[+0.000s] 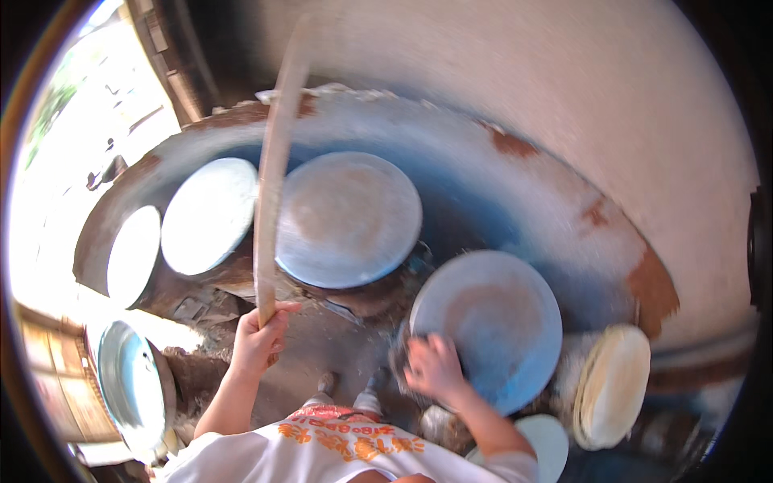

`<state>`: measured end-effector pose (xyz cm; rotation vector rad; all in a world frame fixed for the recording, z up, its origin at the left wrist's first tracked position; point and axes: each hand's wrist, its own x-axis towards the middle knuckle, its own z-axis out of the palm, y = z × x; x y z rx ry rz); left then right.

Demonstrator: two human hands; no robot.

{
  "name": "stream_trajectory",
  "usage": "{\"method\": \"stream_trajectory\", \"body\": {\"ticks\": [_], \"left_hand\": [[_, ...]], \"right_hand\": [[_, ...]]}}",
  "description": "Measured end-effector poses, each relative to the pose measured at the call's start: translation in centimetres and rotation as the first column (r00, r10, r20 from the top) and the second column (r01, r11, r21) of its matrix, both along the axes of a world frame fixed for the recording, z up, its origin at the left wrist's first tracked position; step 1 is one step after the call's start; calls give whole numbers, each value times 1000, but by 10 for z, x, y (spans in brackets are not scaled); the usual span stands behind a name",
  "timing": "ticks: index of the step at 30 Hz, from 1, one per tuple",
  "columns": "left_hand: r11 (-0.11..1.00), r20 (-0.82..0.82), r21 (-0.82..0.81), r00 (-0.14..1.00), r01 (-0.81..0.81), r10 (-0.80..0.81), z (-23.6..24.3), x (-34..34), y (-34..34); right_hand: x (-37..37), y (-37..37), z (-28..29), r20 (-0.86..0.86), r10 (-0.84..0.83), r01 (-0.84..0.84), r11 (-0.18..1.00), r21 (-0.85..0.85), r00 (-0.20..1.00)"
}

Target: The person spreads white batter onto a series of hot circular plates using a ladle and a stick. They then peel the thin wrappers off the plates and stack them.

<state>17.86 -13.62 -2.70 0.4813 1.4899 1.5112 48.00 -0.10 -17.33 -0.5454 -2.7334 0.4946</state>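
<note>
My left hand is closed around the lower end of a long, thin wooden slat. The slat stands nearly upright in the view, its upper end blurred. My right hand lies over the left edge of the nearest round flat griddle, fingers curled. A dark blurred shape shows beside those fingers; whether I hold it is hard to make out. The griddle's grey top has a brownish patch and nothing lying on it. Farther off, just right of the slat, is a second round griddle.
Two pale round discs lean at the left. A metal basin stands at the lower left. On the right is a stack of thin round pale sheets, with a pale green disc near my right forearm. A curved, peeling wall runs behind.
</note>
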Motion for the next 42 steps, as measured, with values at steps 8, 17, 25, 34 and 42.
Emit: {"method": "stream_trajectory", "body": {"ticks": [8, 17, 25, 34, 42], "left_hand": [[987, 129, 27, 980, -160, 155, 11, -42, -37], [955, 61, 65, 957, -289, 285, 9, -152, -66], [837, 15, 92, 841, -539, 541, -27, -193, -65], [875, -34, 149, 882, -461, 470, -26, -209, -22], [954, 52, 186, 971, -237, 232, -52, -221, -11]], "right_hand": [[-104, 116, 32, -394, -418, 494, 862, 112, 819], [-254, 49, -4, -413, -291, 383, 910, 160, 863], [-324, 295, 23, -85, -776, 778, 612, 143, 625], [-378, 75, 4, -196, 326, -331, 944, 8, 925], [-221, 125, 25, -331, -573, 635, 763, 119, 750]]}}
